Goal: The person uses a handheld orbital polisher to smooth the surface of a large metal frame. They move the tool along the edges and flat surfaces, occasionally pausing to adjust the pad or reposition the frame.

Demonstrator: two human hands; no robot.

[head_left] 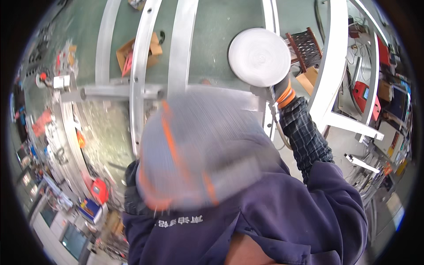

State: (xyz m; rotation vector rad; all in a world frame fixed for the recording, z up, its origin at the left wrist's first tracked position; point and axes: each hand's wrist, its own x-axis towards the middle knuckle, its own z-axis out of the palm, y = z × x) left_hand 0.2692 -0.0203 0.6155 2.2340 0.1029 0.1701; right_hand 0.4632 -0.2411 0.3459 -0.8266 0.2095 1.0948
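Observation:
My right hand, in a dark glove with an orange cuff, is closed on a disc sander at the upper right. The disc sander shows its round white face; its body and most of my fingers are hidden behind it. A hose with a metal fitting hangs beside my right wrist. My left hand appears to be the large grey shape with orange stripes, raised close to the camera over my chest. It is smeared by motion, so its fingers cannot be made out.
Pale metal beams form a frame ahead of me, with a broad white member at right. Beyond lie an open cardboard box and a stool with a dark woven seat. Red machines and clutter stand on both sides.

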